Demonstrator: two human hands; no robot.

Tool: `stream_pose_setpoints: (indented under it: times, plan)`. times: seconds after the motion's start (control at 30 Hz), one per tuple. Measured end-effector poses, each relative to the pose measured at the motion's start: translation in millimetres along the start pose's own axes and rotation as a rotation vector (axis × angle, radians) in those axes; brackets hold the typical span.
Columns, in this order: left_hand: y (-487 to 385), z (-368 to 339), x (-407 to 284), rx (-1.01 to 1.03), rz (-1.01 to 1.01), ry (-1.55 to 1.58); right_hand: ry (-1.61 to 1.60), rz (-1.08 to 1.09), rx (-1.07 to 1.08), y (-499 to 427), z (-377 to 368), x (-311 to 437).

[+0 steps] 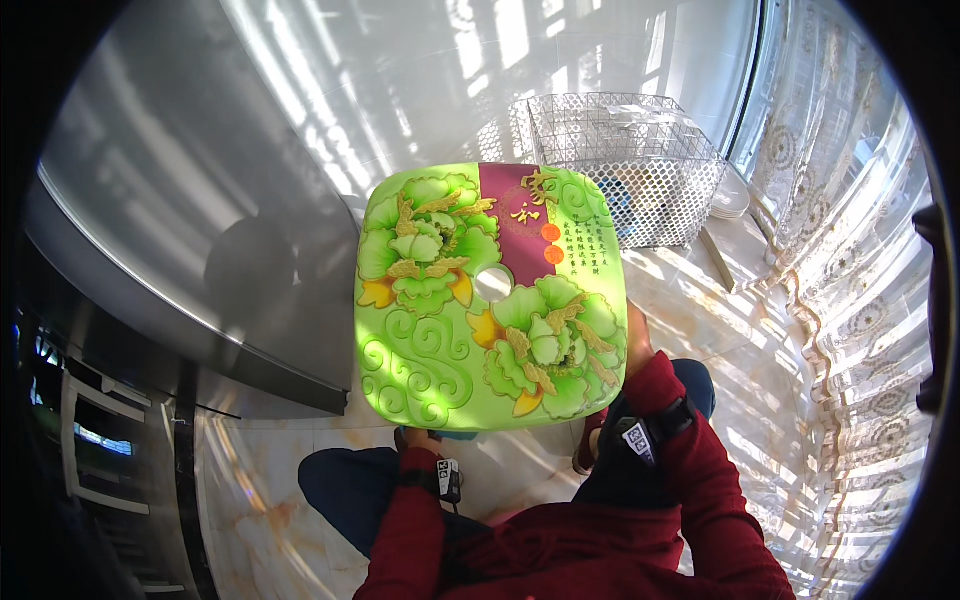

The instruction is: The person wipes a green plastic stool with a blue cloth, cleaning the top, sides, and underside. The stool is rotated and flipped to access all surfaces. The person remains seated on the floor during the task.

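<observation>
A green plastic stool [442, 345] fills the middle of the head view, its seat turned up towards me. The seat is square with rounded corners. It bears peony prints, a maroon band with writing, and a round hole near its centre. My right hand [638, 337] is at the seat's right edge and grips it there, with the fingers hidden underneath. My left hand [421, 438] shows just below the near edge, mostly covered by the seat. Beside it a bit of something blue [457, 435] peeks out, too little to name. The stool's legs are hidden.
A wire mesh basket [652, 202] stands beyond the stool on the right, with white plates [729, 202] stacked beside it. Lace curtains [840, 360] hang along the right. A large grey panel [247, 247] with a dark lower edge rises on the left. The floor [277, 517] is marbled tile.
</observation>
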State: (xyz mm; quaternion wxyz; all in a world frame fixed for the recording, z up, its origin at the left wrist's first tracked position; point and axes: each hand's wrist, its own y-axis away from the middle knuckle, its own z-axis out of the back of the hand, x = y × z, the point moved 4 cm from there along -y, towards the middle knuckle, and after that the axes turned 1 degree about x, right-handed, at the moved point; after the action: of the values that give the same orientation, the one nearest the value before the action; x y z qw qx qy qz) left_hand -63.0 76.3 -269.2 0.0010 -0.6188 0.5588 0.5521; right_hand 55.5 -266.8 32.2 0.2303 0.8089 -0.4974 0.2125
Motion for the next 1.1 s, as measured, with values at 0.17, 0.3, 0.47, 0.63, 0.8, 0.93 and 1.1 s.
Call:
stream_pose_setpoints:
  times: [0.17, 0.3, 0.47, 0.63, 0.8, 0.93, 1.1]
  plan:
    - [-17, -7, -19, 0.124, 0.030, 0.022, 0.300, 0.182, 0.055, 21, -1, 11]
    - [-14, -12, -47, 0.109, 0.079, 0.011, 0.207, 0.103, -0.013, 31, 7, 11]
    - [-12, -26, -90, 0.181, 0.048, -0.008, 0.801, 0.266, 0.020, 46, 15, 21]
    - [-10, -39, -133, 0.258, -0.005, -0.006, 0.595, 0.114, -0.054, 53, 16, 12]
    - [-4, -72, -184, 0.333, -0.103, -0.006, 0.283, -0.015, -0.088, 56, 5, 5]
    - [6, -99, -230, 0.392, -0.182, -0.021, 0.460, -0.005, -0.143, 48, 2, 3]
    - [27, -132, -265, 0.447, -0.246, -0.062, 0.507, 0.037, -0.128, 37, 6, 0]
